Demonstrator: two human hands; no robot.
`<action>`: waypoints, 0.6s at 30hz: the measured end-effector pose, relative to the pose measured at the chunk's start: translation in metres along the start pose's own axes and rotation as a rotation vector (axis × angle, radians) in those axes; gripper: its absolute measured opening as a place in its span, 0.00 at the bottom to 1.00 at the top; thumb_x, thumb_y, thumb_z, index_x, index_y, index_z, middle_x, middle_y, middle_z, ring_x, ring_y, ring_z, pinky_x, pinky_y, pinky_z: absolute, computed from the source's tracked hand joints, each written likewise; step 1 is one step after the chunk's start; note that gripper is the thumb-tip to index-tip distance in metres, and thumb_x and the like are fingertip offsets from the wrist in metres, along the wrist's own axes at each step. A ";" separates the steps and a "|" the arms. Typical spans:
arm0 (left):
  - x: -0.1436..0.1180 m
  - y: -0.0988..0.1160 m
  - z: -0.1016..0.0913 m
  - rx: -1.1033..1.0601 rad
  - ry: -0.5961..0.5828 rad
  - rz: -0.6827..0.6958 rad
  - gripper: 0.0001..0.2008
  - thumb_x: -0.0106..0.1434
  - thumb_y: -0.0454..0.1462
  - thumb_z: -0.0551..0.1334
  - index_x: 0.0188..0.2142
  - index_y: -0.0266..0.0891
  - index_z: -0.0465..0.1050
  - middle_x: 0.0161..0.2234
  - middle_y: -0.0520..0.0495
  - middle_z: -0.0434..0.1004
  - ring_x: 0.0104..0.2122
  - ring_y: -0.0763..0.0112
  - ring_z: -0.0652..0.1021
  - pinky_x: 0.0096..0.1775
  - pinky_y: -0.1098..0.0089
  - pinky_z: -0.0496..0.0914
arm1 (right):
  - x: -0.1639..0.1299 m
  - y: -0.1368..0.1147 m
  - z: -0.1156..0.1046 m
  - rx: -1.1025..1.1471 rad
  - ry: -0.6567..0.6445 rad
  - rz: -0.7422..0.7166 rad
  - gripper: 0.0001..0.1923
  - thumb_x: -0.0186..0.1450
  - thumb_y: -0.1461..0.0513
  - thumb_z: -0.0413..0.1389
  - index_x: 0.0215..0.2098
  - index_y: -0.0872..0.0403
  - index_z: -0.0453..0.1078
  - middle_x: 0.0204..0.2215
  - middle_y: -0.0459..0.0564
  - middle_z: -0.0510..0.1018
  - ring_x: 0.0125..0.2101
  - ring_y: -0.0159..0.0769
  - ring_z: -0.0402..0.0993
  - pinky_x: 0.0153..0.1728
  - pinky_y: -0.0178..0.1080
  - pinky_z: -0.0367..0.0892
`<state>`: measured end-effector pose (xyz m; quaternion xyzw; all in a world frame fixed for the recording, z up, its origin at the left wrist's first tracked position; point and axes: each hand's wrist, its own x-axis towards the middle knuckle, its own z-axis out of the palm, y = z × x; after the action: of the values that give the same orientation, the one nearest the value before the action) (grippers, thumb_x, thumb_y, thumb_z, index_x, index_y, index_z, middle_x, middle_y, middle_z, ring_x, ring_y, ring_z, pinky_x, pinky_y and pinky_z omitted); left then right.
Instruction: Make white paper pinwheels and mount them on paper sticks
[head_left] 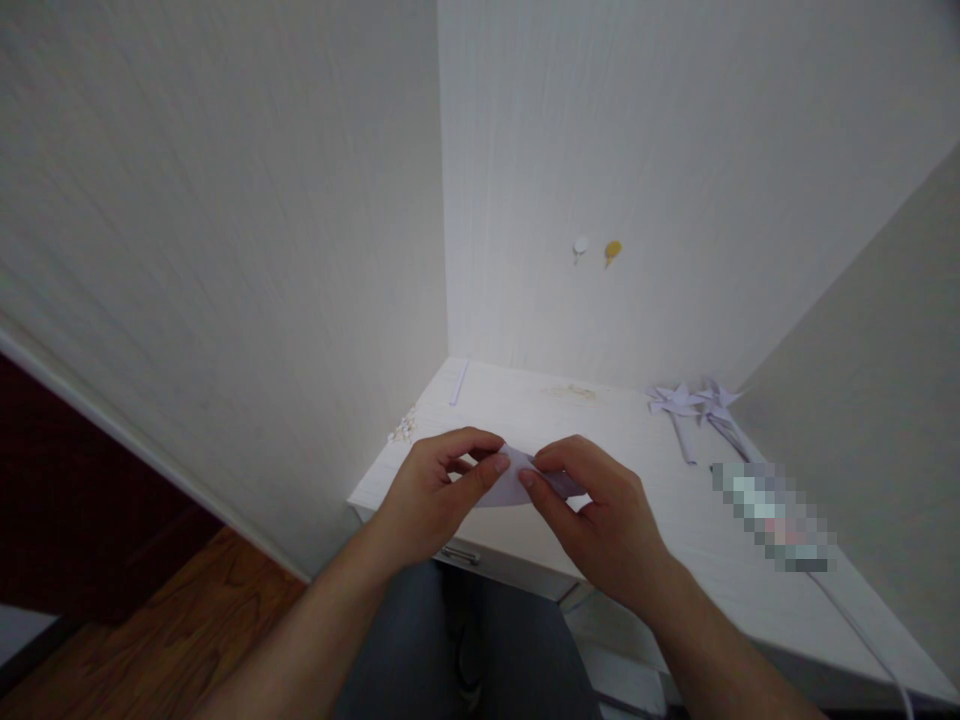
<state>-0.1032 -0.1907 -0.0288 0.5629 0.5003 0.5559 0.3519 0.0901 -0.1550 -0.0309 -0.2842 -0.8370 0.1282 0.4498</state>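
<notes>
Two folded paper pinwheels lie at the counter's far right; small crumbs, perhaps paper scraps, sit far left.

One head-worn view — looking forward and down, close over the desk corner.

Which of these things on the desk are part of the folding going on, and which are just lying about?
In hand:
- pale paper piece, pinched by the left hand and right hand

Lying about:
- two folded paper pinwheels at the back right
- paper strip by the back wall
- small scraps near the left edge
- white cable
- two round stickers on the wall
</notes>
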 end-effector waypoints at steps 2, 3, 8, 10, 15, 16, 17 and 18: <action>0.000 0.001 0.000 0.002 0.002 0.006 0.09 0.58 0.41 0.70 0.36 0.39 0.84 0.30 0.47 0.83 0.28 0.67 0.77 0.27 0.71 0.68 | 0.001 -0.001 0.000 -0.018 0.003 -0.006 0.06 0.71 0.62 0.59 0.34 0.52 0.71 0.28 0.48 0.77 0.30 0.38 0.73 0.31 0.40 0.66; 0.000 0.002 0.001 0.004 0.005 0.006 0.09 0.57 0.41 0.70 0.35 0.39 0.84 0.30 0.47 0.83 0.28 0.67 0.77 0.28 0.71 0.69 | 0.001 -0.001 0.000 -0.027 0.005 -0.011 0.06 0.71 0.62 0.59 0.34 0.52 0.71 0.28 0.47 0.77 0.29 0.38 0.73 0.31 0.40 0.65; -0.001 0.005 0.002 0.031 0.015 0.006 0.08 0.57 0.41 0.70 0.33 0.39 0.83 0.29 0.48 0.82 0.27 0.69 0.77 0.27 0.73 0.69 | 0.002 -0.002 -0.001 -0.051 0.001 -0.039 0.07 0.71 0.62 0.58 0.33 0.52 0.71 0.27 0.47 0.76 0.29 0.37 0.71 0.30 0.39 0.64; -0.001 0.005 0.002 0.034 0.023 0.012 0.08 0.57 0.41 0.70 0.33 0.39 0.83 0.29 0.48 0.82 0.27 0.70 0.77 0.26 0.73 0.68 | 0.001 -0.002 -0.001 -0.042 -0.003 -0.038 0.07 0.71 0.63 0.58 0.34 0.53 0.71 0.27 0.47 0.76 0.29 0.37 0.71 0.31 0.39 0.64; -0.001 0.004 0.002 0.010 0.035 -0.002 0.08 0.56 0.41 0.71 0.33 0.39 0.83 0.28 0.48 0.82 0.24 0.72 0.76 0.24 0.75 0.67 | 0.001 -0.003 -0.001 -0.023 -0.001 -0.022 0.07 0.71 0.63 0.59 0.33 0.53 0.71 0.27 0.47 0.76 0.29 0.37 0.71 0.31 0.39 0.64; -0.001 0.003 0.002 0.001 0.037 -0.007 0.08 0.56 0.41 0.71 0.33 0.39 0.83 0.28 0.49 0.82 0.24 0.73 0.75 0.23 0.76 0.67 | 0.001 -0.003 -0.001 -0.018 0.000 -0.019 0.07 0.71 0.63 0.59 0.33 0.53 0.71 0.27 0.47 0.76 0.29 0.37 0.71 0.31 0.39 0.64; -0.001 0.003 0.002 -0.012 0.038 -0.009 0.08 0.56 0.40 0.71 0.32 0.39 0.83 0.27 0.49 0.81 0.23 0.73 0.75 0.23 0.76 0.66 | 0.001 -0.004 -0.001 -0.012 0.000 -0.015 0.06 0.71 0.63 0.59 0.33 0.53 0.71 0.27 0.47 0.76 0.29 0.37 0.72 0.31 0.39 0.64; -0.002 0.003 0.002 -0.027 0.042 -0.009 0.07 0.55 0.40 0.71 0.32 0.39 0.83 0.26 0.49 0.81 0.23 0.74 0.74 0.23 0.76 0.66 | 0.001 -0.004 -0.001 -0.005 0.001 -0.012 0.06 0.71 0.63 0.59 0.33 0.53 0.71 0.27 0.47 0.76 0.29 0.37 0.72 0.31 0.39 0.64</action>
<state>-0.1001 -0.1926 -0.0268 0.5442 0.5023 0.5728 0.3514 0.0891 -0.1580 -0.0281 -0.2806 -0.8387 0.1232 0.4501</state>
